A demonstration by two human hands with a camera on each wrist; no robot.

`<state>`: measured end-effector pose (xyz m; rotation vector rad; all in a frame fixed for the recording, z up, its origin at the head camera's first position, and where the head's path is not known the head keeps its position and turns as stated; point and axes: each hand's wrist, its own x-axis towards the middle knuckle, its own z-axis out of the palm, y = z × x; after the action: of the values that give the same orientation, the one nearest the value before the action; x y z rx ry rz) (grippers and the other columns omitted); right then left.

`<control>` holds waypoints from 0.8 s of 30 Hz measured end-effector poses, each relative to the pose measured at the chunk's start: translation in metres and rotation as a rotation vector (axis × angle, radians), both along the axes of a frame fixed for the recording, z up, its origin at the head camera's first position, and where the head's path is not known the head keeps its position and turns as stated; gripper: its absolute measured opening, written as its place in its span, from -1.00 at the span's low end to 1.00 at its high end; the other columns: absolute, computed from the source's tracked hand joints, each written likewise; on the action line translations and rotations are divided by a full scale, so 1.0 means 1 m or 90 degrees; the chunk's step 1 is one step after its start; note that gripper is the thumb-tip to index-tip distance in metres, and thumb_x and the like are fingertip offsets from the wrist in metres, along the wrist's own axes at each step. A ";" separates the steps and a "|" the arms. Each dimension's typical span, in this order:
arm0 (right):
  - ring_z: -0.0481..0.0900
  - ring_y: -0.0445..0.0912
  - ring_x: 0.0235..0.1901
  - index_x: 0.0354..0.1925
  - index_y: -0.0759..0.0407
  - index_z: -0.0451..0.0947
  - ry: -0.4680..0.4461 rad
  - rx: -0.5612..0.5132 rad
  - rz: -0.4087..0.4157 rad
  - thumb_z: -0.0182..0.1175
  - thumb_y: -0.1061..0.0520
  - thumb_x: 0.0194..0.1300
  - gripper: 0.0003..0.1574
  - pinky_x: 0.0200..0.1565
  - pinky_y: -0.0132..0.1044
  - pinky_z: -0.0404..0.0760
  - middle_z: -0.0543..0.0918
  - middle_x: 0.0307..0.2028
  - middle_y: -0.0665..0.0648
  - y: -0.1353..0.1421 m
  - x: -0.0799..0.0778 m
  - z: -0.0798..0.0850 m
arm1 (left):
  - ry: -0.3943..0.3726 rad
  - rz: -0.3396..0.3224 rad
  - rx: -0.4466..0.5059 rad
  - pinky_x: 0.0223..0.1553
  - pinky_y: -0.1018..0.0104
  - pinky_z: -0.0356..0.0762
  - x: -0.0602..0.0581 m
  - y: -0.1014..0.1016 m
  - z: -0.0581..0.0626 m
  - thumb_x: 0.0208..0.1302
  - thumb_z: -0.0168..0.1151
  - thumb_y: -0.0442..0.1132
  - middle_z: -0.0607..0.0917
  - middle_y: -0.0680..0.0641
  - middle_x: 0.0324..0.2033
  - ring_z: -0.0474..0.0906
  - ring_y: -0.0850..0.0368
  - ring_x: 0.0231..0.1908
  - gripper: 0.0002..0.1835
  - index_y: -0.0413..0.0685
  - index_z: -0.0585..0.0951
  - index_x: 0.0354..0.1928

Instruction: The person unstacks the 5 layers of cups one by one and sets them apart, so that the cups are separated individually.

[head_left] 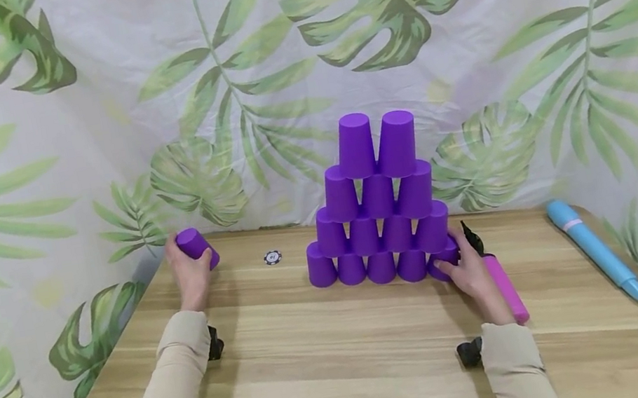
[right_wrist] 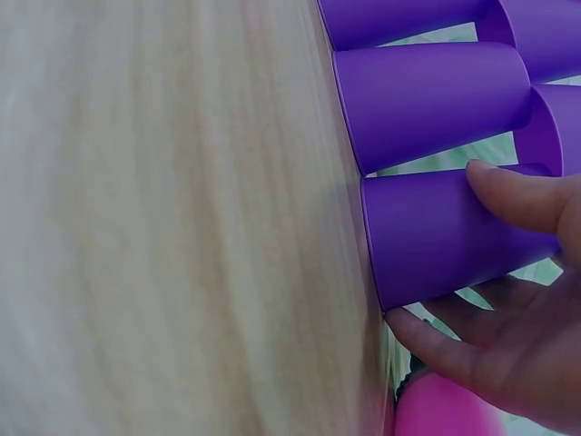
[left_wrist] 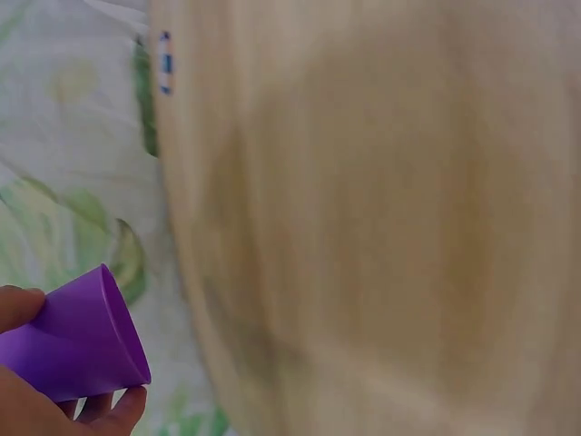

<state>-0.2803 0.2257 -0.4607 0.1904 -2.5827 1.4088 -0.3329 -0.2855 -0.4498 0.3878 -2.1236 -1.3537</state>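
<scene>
One mark I couldn't read
The chip on my counter bore a tiny, illegible centre mark.

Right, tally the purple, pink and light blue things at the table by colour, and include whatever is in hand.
Purple: 15 visible cups (14 in the stack, 1 in the left hand)
Pink: 1 cylindrical thing
Light blue: 1 pen-shaped thing
Total: 17

We identify a screened-off table area: a wood-grain table bounded at the rear and both sides by a leaf-print sheet. We cannot determine whether the surrounding room is domestic or professional.
</scene>
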 end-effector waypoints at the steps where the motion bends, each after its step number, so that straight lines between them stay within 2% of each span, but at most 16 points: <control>1: 0.38 0.35 0.15 0.40 0.25 0.08 0.001 -0.001 0.001 0.24 0.38 0.19 -0.11 0.16 0.20 0.35 0.37 0.19 0.49 0.000 -0.001 0.000 | -0.008 0.005 -0.005 0.34 -0.02 0.16 0.000 -0.003 -0.003 0.17 0.21 -0.48 0.19 -0.34 0.30 0.18 -0.23 0.31 -0.17 -0.20 0.04 0.44; 9: 0.36 0.36 0.17 0.40 0.26 0.08 0.005 -0.011 -0.002 0.23 0.40 0.19 -0.11 0.18 0.20 0.33 0.35 0.21 0.50 0.001 -0.002 0.001 | -0.046 0.033 -0.052 0.30 -0.11 0.18 -0.001 -0.017 -0.018 0.05 0.26 -0.51 0.26 -0.41 0.21 0.25 -0.35 0.23 -0.20 -0.27 0.15 0.35; 20: 0.36 0.37 0.17 0.40 0.30 0.08 0.024 -0.022 0.004 0.23 0.42 0.17 -0.10 0.21 0.21 0.31 0.36 0.19 0.52 0.001 -0.001 -0.004 | -0.070 0.028 -0.074 0.25 -0.19 0.22 0.002 -0.022 -0.031 0.06 0.26 -0.52 0.22 -0.41 0.22 0.25 -0.40 0.20 -0.16 -0.20 0.13 0.39; 24: 0.37 0.37 0.16 0.39 0.29 0.10 0.038 -0.021 0.004 0.24 0.42 0.16 -0.12 0.20 0.21 0.31 0.38 0.18 0.52 0.001 -0.001 -0.005 | -0.078 0.032 -0.088 0.22 -0.22 0.23 0.002 -0.024 -0.032 0.07 0.27 -0.51 0.21 -0.42 0.22 0.26 -0.42 0.19 -0.17 -0.20 0.13 0.39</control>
<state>-0.2817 0.2266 -0.4652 0.2316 -2.5117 1.4237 -0.3311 -0.3092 -0.4813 0.4752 -2.2757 -1.1740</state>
